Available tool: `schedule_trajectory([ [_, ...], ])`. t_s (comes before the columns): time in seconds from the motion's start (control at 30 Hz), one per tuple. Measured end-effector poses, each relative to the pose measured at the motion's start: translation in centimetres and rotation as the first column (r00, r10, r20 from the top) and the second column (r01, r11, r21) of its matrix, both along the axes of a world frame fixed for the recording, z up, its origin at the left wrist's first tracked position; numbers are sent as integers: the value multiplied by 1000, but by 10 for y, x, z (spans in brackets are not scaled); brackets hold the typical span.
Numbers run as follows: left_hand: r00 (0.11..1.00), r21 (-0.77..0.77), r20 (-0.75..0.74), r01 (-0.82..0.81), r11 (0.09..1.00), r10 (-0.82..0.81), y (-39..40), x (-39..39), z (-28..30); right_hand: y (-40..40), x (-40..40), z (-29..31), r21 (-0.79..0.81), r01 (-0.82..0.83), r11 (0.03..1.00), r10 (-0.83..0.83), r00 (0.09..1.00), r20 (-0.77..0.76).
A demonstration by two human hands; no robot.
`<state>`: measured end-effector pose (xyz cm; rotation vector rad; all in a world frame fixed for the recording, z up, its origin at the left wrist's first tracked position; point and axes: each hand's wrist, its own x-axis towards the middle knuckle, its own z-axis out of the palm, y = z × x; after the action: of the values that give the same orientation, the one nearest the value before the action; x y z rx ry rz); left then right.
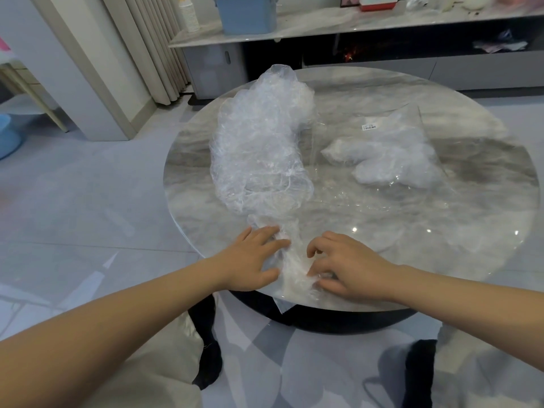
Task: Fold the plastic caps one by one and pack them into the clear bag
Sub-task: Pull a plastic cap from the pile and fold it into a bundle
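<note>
A tall heap of crumpled clear plastic caps (262,148) lies on the left half of the round marble table (412,237). One cap (294,266) is stretched flat at the near table edge. My left hand (253,260) presses on its left side with straight fingers. My right hand (344,266) lies on its right side, fingers curled into the plastic. The clear bag (391,154), bearing a barcode label, lies at the right with several folded caps inside.
Behind the table stands a low marble-topped cabinet (323,28) carrying a blue bin (247,13) and a white bottle (188,13). Curtains hang at the back left. A blue basin (8,136) sits on the floor at far left.
</note>
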<state>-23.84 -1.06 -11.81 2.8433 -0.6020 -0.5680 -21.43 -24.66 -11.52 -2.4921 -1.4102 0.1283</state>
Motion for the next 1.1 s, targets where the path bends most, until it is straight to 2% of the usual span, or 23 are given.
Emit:
schedule_trajectory([
  [0.17,996,-50,-70,51,997,-55,0,-1,1,5,2,-5,108,50,993,-35,990,-139],
  [0.33,991,-119,-107,68,991,-81,-5,-4,-1,12,2,-2,212,54,976,-20,987,-160],
  [0.47,983,-182,-174,21,983,-53,-10,-6,8,17,4,4,146,147,978,-97,947,-307],
  [0.6,967,-285,-253,-115,952,41,-15,-8,19,16,5,4,113,201,973,-150,923,-356],
  [0.67,952,-345,-286,-206,916,106,-17,-8,17,18,4,4,76,220,972,-165,881,-444],
  [0.77,912,-481,-321,-390,785,256,-18,-5,13,22,5,11,49,342,938,-232,728,-645],
  [0.83,882,-522,-312,-469,712,353,-18,-1,9,22,9,13,-8,432,902,-308,629,-714],
  [0.87,867,-526,-315,-497,690,385,-19,0,10,22,11,12,-22,446,895,-322,610,-724],
  [0.93,835,-538,-309,-548,641,454,-19,2,9,23,15,10,-29,412,911,-308,631,-712],
  [1.03,778,-556,-312,-615,560,545,-20,7,7,23,21,-2,-31,305,952,-270,784,-560],
  [1.1,762,-581,-316,-627,519,566,-20,11,3,25,23,-8,-17,326,945,-295,829,-475],
])
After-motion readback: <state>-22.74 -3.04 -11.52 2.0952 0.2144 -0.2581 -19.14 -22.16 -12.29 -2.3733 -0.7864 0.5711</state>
